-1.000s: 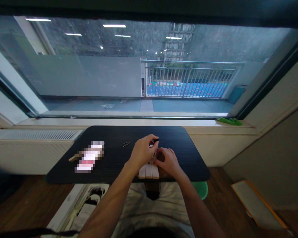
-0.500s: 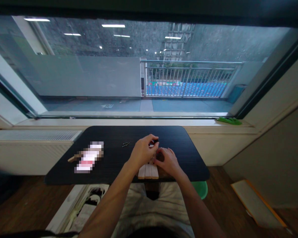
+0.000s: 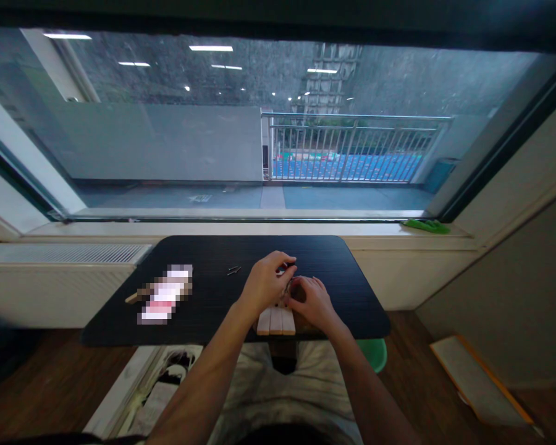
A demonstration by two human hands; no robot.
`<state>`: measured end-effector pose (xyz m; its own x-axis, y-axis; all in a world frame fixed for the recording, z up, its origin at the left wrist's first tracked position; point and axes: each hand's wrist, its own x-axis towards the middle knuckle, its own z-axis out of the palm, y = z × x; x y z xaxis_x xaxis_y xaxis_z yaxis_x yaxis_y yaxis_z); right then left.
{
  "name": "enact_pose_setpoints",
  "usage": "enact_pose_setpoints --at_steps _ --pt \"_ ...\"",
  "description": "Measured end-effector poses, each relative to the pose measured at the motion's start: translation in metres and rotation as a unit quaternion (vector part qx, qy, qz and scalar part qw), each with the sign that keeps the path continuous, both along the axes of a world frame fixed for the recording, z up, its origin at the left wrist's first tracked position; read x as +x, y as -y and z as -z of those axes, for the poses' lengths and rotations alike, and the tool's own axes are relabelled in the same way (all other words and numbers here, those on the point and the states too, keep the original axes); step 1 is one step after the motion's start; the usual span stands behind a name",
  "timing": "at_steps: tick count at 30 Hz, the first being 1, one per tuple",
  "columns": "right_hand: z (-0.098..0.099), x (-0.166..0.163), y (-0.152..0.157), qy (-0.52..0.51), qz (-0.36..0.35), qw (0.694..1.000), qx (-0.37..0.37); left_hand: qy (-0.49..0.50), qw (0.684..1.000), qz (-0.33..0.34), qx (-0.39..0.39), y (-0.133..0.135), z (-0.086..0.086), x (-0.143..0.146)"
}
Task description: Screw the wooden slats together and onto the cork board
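Observation:
In the head view, a wooden piece with pale slats [image 3: 276, 322] lies at the near edge of the dark table, its far part covered by my hands. Small dark dots show on it near my fingers. My left hand [image 3: 267, 279] is closed over its far end, thumb and fingers bent round a small dark item too hidden to name. Beside it, my right hand [image 3: 311, 299] has thumb and forefinger curled together at the slats' right side. What they pinch is hidden. Several thin metal pins [image 3: 234, 270] lie on the table to the left of my left hand.
Left on the black table [image 3: 204, 309] lies a blurred-out flat item [image 3: 164, 296] with a wooden stick [image 3: 132, 298] poking out. A green bin [image 3: 373, 354] stands under the right side. An open box [image 3: 167, 383] is below left. The window sill [image 3: 269, 228] bounds the far side.
Both hands stay almost in the same place and grip; only a very slight shift of the camera shows.

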<state>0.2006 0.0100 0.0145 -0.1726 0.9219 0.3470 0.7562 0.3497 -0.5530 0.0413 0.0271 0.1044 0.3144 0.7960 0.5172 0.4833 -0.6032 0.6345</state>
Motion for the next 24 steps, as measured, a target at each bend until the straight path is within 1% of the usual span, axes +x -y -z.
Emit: enact_pose_setpoints --at_steps 8,24 --pt "-0.0008 0.0003 0.0007 -0.002 0.003 1.0 0.0 0.008 1.0 0.003 -0.017 0.0004 0.0017 -0.0006" --pt "-0.0012 0.0003 0.0011 0.004 -0.002 1.0 0.008 0.019 1.0 0.001 -0.019 0.0011 0.003 -0.0023"
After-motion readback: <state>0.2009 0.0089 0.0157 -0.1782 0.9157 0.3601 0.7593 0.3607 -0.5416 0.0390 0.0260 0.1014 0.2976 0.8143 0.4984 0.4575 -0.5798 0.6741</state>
